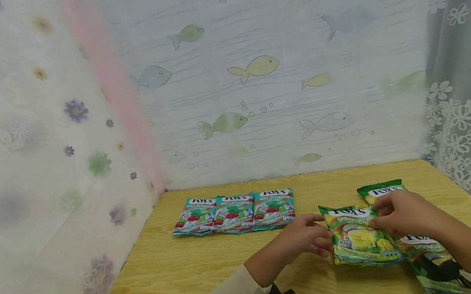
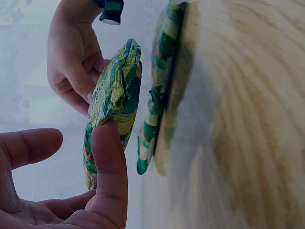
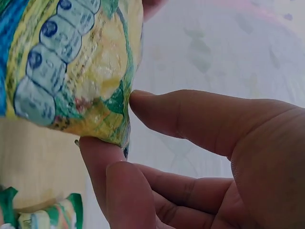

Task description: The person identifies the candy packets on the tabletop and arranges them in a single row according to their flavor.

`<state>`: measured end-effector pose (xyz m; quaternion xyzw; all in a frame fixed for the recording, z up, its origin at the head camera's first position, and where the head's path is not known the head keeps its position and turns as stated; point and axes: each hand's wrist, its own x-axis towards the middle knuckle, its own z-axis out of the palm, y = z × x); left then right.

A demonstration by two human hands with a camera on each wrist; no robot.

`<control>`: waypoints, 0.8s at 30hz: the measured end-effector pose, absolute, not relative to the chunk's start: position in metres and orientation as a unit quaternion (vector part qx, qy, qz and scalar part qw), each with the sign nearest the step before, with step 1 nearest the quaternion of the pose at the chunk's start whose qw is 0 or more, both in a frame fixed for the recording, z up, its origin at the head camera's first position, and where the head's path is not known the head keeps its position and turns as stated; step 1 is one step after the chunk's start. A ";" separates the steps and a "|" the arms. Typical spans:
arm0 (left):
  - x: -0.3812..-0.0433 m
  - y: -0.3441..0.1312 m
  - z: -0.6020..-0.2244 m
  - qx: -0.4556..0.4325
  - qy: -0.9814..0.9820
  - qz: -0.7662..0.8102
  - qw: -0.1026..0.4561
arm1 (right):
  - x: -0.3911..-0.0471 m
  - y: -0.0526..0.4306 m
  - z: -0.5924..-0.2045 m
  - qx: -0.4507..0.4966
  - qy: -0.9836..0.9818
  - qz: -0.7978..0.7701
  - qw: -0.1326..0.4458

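Note:
A yellow-green Fox's candy bag (image 1: 359, 237) is held tilted above the wooden table, its printed front facing up. My right hand (image 1: 411, 213) pinches its right upper side; in the right wrist view the thumb (image 3: 162, 112) lies against one face and fingers bend beneath the edge. On the bag's left side is my left hand (image 1: 304, 236), fingers spread and fairly straight. One of its fingertips (image 2: 107, 136) meets the bag's edge in the left wrist view. Two similar Fox's bags lie on the table, one behind the right hand (image 1: 377, 190), the other partly hidden under the right forearm (image 1: 428, 246).
Three teal Fox's Mint Blossom bags, left (image 1: 195, 216), middle (image 1: 233, 214) and right (image 1: 273, 208), lie in an overlapping row at the back left of the wooden table (image 1: 167, 273). A fish-patterned curtain (image 1: 220, 95) hangs behind, with flowered sheets at both sides.

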<state>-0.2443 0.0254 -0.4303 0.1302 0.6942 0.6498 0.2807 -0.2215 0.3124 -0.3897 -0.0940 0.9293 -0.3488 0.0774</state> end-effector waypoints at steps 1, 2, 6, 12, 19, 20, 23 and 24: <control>-0.245 0.026 -0.429 0.130 0.695 0.652 0.276 | -0.223 0.312 -0.388 -0.092 0.930 -0.349 0.074; -0.247 0.026 -0.428 0.130 0.693 0.655 0.270 | -0.224 0.312 -0.386 -0.089 0.930 -0.349 0.071; -0.251 0.026 -0.422 0.132 0.694 0.663 0.247 | -0.228 0.311 -0.378 -0.087 0.930 -0.351 0.062; -0.260 0.025 -0.413 0.123 0.695 0.678 0.208 | -0.235 0.306 -0.372 -0.096 0.929 -0.354 0.041; -0.269 0.025 -0.406 0.119 0.700 0.684 0.169 | -0.242 0.300 -0.366 -0.092 0.929 -0.357 0.017; -0.270 0.025 -0.405 0.117 0.699 0.687 0.163 | -0.243 0.299 -0.365 -0.091 0.928 -0.362 0.014; -0.274 0.027 -0.402 0.111 0.701 0.691 0.140 | -0.247 0.297 -0.364 -0.088 0.925 -0.369 0.000; -0.275 0.028 -0.401 0.109 0.701 0.692 0.132 | -0.248 0.296 -0.364 -0.088 0.924 -0.373 -0.004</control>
